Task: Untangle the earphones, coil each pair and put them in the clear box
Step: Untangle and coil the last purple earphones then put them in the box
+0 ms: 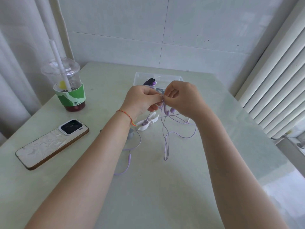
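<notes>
At about nine o'clock on the table (pixel 165 187) a lidded drink cup (pixel 68 86) with a straw stands upright, and just nearer lies a phone (pixel 51 143) face down; both sit well away from the cords, probably to leave working room. Moving right, a lilac cord (pixel 132 156) with its jack plug trails flat on the table under the left forearm, and beside it lies a white winged cable holder (pixel 148 123), perhaps set aside for the coiling.

The left hand (pixel 140 100), a red thread around its wrist, is raised above the table centre with thumb and fingertips pressed together on a lilac cord where the strands cross. Facing it, the right hand (pixel 183 98) has its fingers curled in, also pinching a cord at the same crossing. The two hands nearly touch, a hold that suits picking a knot apart. Below them the purple earphones (pixel 170 111) hang with their buds just under the fingers, and loops fall to the table toward six o'clock.

Behind the hands, at twelve o'clock, the clear box (pixel 173 77) sits open with dark and purple items already inside. Untangling looks unfinished; this pair is not coiled.
</notes>
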